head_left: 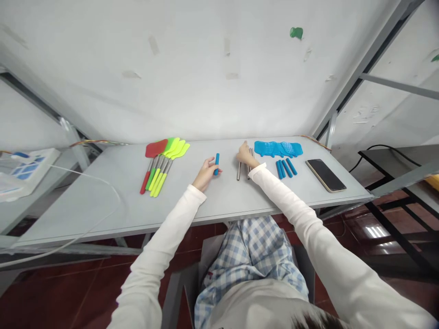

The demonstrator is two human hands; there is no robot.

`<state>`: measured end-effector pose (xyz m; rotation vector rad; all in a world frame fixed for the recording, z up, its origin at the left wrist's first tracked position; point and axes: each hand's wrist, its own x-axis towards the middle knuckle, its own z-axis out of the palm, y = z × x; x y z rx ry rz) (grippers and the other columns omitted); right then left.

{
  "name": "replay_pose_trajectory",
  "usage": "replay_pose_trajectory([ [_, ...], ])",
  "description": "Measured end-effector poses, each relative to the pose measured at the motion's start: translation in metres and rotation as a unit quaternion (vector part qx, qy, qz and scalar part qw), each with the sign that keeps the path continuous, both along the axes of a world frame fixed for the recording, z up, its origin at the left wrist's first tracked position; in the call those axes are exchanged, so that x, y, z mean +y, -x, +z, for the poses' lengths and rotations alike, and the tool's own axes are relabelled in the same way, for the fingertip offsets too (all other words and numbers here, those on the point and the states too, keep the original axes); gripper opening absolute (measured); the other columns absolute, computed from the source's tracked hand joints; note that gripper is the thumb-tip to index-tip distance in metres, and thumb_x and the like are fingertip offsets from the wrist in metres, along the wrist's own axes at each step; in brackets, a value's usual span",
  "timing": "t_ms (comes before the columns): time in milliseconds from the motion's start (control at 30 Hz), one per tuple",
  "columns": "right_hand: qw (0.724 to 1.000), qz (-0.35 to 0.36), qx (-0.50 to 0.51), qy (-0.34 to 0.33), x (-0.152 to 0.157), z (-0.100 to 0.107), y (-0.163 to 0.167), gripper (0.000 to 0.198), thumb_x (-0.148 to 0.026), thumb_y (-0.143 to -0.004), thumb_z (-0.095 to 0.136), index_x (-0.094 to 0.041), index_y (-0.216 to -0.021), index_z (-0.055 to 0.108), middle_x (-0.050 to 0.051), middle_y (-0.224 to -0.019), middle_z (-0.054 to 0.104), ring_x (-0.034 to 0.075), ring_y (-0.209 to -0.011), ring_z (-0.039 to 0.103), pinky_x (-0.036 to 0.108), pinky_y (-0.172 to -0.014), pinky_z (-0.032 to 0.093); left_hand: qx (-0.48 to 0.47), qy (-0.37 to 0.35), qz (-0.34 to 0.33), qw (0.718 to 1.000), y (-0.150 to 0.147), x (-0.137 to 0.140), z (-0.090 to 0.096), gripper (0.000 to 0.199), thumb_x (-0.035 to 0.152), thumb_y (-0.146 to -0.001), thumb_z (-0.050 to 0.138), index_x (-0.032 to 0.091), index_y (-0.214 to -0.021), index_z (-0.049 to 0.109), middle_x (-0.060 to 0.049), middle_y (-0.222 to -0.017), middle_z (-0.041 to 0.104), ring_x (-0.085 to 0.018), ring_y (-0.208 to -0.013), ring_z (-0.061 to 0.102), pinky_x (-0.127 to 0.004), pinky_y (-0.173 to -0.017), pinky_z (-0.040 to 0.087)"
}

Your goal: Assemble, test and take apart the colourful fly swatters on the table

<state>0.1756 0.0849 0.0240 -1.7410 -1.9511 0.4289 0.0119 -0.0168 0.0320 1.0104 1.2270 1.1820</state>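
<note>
My left hand [205, 174] holds a blue spatula handle [217, 163] upright between thumb and fingers, above the grey table. To its right, my right hand [246, 154] is closed at the upper end of a metal tube [238, 171]. Other metal tubes [248, 172] lie beside it, partly covered by that hand and wrist. Just beyond my right wrist are several loose blue handles [281, 169] in a row. Behind them, blue spatula heads [274, 148] lie overlapping one another.
Finished spatulas [164, 167] in red, green and yellow lie fanned on the left of the table [120, 205]. A phone [325, 175] rests at the right. A white cable [115, 192] crosses the left end. The wall [192, 91] closes off the back; metal frame posts [331, 130] flank the table.
</note>
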Motion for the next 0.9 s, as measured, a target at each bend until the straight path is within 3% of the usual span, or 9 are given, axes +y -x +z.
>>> replay_pose_trajectory([
  [67, 0.999, -0.027, -0.038, 0.013, -0.001, -0.003, 0.0, 0.06, -0.002, -0.077, 0.052, 0.013, -0.133, 0.035, 0.037, -0.126, 0.046, 0.038, -0.119, 0.049, 0.05, -0.099, 0.038, 0.03, -0.012, 0.012, 0.999, -0.005, 0.002, -0.003, 0.048, 0.011, -0.08, 0.054, 0.015, -0.126, 0.04, 0.001, -0.085, 0.055, -0.007, -0.063, 0.061, -0.027, -0.072, 0.05],
  [233, 0.996, -0.027, -0.082, -0.005, -0.009, -0.013, -0.003, 0.067, 0.003, -0.074, 0.041, 0.008, -0.139, 0.027, 0.032, -0.128, 0.046, 0.034, -0.119, 0.048, 0.045, -0.099, 0.036, 0.097, -0.041, 0.017, 0.994, -0.024, 0.008, -0.013, 0.045, 0.011, -0.081, 0.052, 0.017, -0.123, 0.039, -0.004, -0.102, 0.052, -0.008, -0.066, 0.062, -0.028, -0.074, 0.052],
  [300, 0.997, -0.015, -0.076, -0.028, -0.01, -0.016, -0.006, 0.065, 0.002, -0.075, 0.038, 0.005, -0.139, 0.028, 0.029, -0.128, 0.045, 0.031, -0.115, 0.051, 0.041, -0.096, 0.039, 0.15, -0.052, 0.038, 0.987, -0.034, 0.008, -0.018, 0.043, 0.009, -0.08, 0.05, 0.017, -0.121, 0.042, -0.007, -0.108, 0.05, -0.011, -0.077, 0.063, -0.032, -0.08, 0.051],
  [400, 0.997, -0.012, 0.005, -0.071, -0.007, -0.019, -0.009, 0.059, -0.004, -0.076, 0.038, -0.001, -0.135, 0.032, 0.024, -0.124, 0.048, 0.027, -0.109, 0.052, 0.039, -0.092, 0.041, 0.228, -0.064, 0.071, 0.969, -0.048, 0.008, -0.025, 0.035, 0.008, -0.078, 0.049, 0.017, -0.112, 0.048, -0.011, -0.115, 0.047, -0.019, -0.109, 0.055, -0.037, -0.1, 0.041],
  [500, 0.987, -0.016, 0.116, -0.112, -0.003, -0.02, -0.012, 0.055, -0.009, -0.076, 0.04, -0.009, -0.131, 0.034, 0.016, -0.111, 0.055, 0.024, -0.1, 0.054, 0.038, -0.089, 0.043, 0.24, -0.061, 0.077, 0.966, -0.058, 0.006, -0.026, 0.027, 0.009, -0.079, 0.048, 0.018, -0.105, 0.048, -0.012, -0.117, 0.047, -0.022, -0.122, 0.044, -0.039, -0.108, 0.032],
  [667, 0.951, -0.059, 0.271, -0.14, 0.0, -0.021, -0.013, 0.042, -0.018, -0.078, 0.046, -0.015, -0.12, 0.04, 0.005, -0.094, 0.055, 0.015, -0.071, 0.054, 0.031, -0.074, 0.045, 0.202, -0.079, 0.069, 0.974, -0.068, 0.002, -0.027, 0.033, 0.012, -0.076, 0.057, 0.021, -0.101, 0.038, -0.01, -0.12, 0.047, -0.02, -0.119, 0.044, -0.039, -0.106, 0.033],
  [800, 0.922, -0.082, 0.341, -0.162, -0.001, -0.019, -0.011, 0.032, -0.026, -0.083, 0.046, -0.018, -0.114, 0.043, 0.004, -0.095, 0.054, 0.012, -0.068, 0.055, 0.027, -0.066, 0.044, 0.156, -0.089, 0.035, 0.983, -0.072, 0.002, -0.032, 0.04, 0.015, -0.074, 0.062, 0.021, -0.102, 0.035, -0.009, -0.122, 0.045, -0.015, -0.11, 0.049, -0.032, -0.094, 0.041],
  [900, 0.922, -0.079, 0.346, -0.155, -0.002, -0.016, -0.01, 0.028, -0.037, -0.088, 0.044, -0.018, -0.109, 0.047, 0.005, -0.094, 0.056, 0.013, -0.067, 0.056, 0.026, -0.063, 0.043, 0.141, -0.092, 0.044, 0.985, -0.069, 0.005, -0.036, 0.038, 0.018, -0.074, 0.062, 0.021, -0.104, 0.038, -0.007, -0.113, 0.049, -0.014, -0.102, 0.052, -0.029, -0.087, 0.043],
])
